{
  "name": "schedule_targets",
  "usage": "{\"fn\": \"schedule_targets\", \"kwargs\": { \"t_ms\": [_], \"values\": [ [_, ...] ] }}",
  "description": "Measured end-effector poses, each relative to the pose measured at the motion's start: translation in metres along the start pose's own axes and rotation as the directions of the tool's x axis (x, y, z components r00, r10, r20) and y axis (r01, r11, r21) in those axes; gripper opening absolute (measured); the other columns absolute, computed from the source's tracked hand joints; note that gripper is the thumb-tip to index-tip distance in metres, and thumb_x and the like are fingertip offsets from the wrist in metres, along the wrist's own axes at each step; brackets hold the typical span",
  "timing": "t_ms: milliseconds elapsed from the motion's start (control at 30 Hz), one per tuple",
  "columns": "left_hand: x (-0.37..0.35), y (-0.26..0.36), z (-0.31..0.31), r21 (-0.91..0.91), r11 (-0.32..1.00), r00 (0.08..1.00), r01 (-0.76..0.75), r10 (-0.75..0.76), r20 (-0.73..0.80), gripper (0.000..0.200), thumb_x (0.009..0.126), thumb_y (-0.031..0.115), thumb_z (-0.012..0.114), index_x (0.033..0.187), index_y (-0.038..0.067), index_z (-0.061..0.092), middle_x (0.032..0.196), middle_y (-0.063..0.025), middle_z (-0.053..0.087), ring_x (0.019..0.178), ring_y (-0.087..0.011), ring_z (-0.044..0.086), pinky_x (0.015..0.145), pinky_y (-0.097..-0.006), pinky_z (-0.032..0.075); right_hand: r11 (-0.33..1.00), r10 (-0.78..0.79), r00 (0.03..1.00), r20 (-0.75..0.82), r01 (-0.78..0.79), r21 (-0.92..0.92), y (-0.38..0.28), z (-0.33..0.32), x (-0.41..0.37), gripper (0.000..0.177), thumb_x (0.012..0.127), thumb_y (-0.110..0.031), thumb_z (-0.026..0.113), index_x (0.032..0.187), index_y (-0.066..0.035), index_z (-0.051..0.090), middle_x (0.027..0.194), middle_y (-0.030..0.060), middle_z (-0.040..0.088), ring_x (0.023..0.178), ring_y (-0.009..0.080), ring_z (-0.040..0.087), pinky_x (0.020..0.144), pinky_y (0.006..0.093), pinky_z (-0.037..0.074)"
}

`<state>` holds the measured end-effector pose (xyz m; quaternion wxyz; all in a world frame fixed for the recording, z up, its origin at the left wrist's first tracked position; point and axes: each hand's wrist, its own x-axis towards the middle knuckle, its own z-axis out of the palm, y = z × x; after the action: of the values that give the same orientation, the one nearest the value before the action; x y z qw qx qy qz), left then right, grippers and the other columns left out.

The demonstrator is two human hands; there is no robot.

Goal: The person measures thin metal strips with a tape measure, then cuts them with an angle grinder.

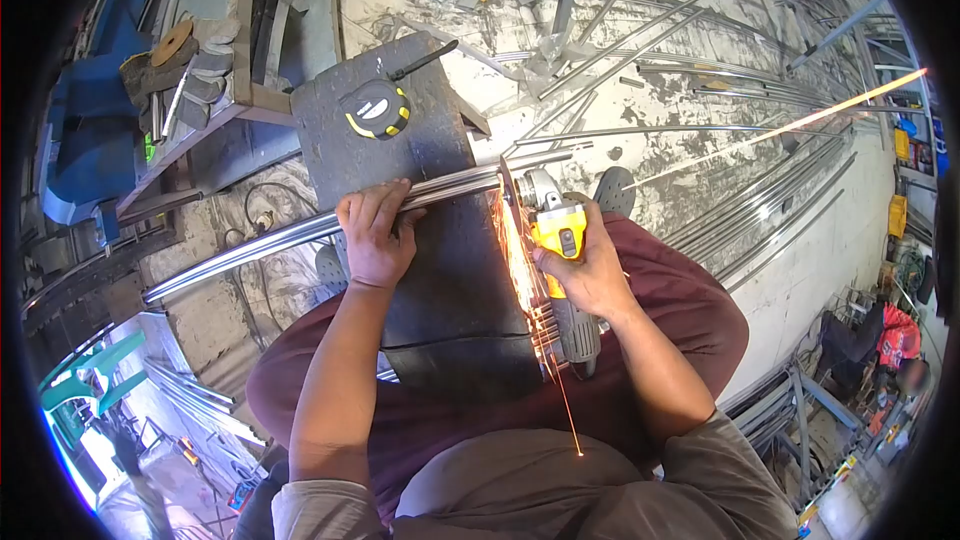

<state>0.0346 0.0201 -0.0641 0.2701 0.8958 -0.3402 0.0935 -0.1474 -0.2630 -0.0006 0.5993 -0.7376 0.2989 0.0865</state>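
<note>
My left hand presses its fingers around a bundle of shiny metal tubes lying across a dark board. Gripped in my right hand is a yellow and black angle grinder. Its disc meets the tubes near their right end, and orange sparks stream down toward my lap. A bright streak also flies off to the upper right. Beyond the tubes, a yellow and black tape measure rests on the board, with a dark slim-handled tool near the far edge.
Long metal tubes are spread over the floor at right. A metal-framed workbench and a blue machine part stand at upper left. A green plastic chair is at lower left; a red cloth lies among clutter at right.
</note>
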Motion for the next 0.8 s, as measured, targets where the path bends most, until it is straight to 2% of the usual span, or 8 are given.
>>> {"fn": "schedule_targets", "kwargs": {
  "t_ms": [233, 367, 567, 667, 800],
  "values": [
    [0.001, 0.001, 0.000, 0.005, 1.000, 1.000, 0.006, -0.007, 0.002, 0.052, 0.085, 0.017, 0.090, 0.136, 0.013, 0.080, 0.130, -0.0044, 0.079, 0.119, -0.0269, 0.072, 0.112, -0.0486, 0.044, 0.999, -0.013, 1.000, 0.000, 0.013, 0.038, -0.004, 0.002, 0.000, 0.089, 0.096, -0.023, 0.088, 0.165, -0.001, 0.038, 0.136, 0.0249, 0.075, 0.128, 0.0358, 0.074, 0.113, 0.0445, 0.056],
    [0.003, 0.003, -0.003, 0.020, 1.000, 1.000, -0.021, 0.021, -0.004, 0.050, 0.088, 0.020, 0.091, 0.136, 0.010, 0.080, 0.127, -0.0066, 0.079, 0.117, -0.0281, 0.072, 0.109, -0.0476, 0.047, 1.000, -0.005, 1.000, -0.009, 0.005, 0.001, -0.001, 0.002, 0.002, 0.088, 0.096, -0.023, 0.088, 0.165, -0.001, 0.038, 0.136, 0.0252, 0.075, 0.127, 0.0367, 0.075, 0.113, 0.0449, 0.056],
    [0.001, 0.002, 0.000, 0.000, 1.000, 1.000, 0.003, -0.003, -0.006, 0.051, 0.085, 0.017, 0.090, 0.135, 0.012, 0.080, 0.129, -0.0038, 0.079, 0.119, -0.0267, 0.072, 0.112, -0.0483, 0.044, 1.000, -0.015, 1.000, -0.016, 0.015, -0.014, -0.002, 0.002, 0.002, 0.087, 0.096, -0.023, 0.087, 0.164, -0.001, 0.039, 0.136, 0.0250, 0.076, 0.128, 0.0369, 0.075, 0.113, 0.0451, 0.056],
    [0.002, 0.002, -0.002, 0.019, 1.000, 1.000, -0.020, 0.020, -0.005, 0.050, 0.088, 0.020, 0.091, 0.136, 0.011, 0.080, 0.127, -0.0064, 0.079, 0.117, -0.0282, 0.072, 0.109, -0.0477, 0.047, 1.000, -0.018, 1.000, -0.016, 0.018, -0.015, 0.001, 0.003, 0.003, 0.087, 0.096, -0.023, 0.087, 0.164, -0.001, 0.039, 0.136, 0.0251, 0.076, 0.128, 0.0370, 0.075, 0.113, 0.0449, 0.057],
    [0.002, 0.002, -0.001, 0.006, 1.000, 1.000, -0.002, 0.002, -0.008, 0.052, 0.083, 0.018, 0.092, 0.134, 0.013, 0.081, 0.129, -0.0032, 0.079, 0.119, -0.0264, 0.072, 0.112, -0.0479, 0.045, 0.999, -0.003, 1.000, -0.009, 0.003, 0.033, 0.006, 0.004, 0.005, 0.087, 0.096, -0.022, 0.087, 0.164, 0.000, 0.038, 0.136, 0.0254, 0.076, 0.128, 0.0370, 0.075, 0.113, 0.0446, 0.057]
  ]
}}
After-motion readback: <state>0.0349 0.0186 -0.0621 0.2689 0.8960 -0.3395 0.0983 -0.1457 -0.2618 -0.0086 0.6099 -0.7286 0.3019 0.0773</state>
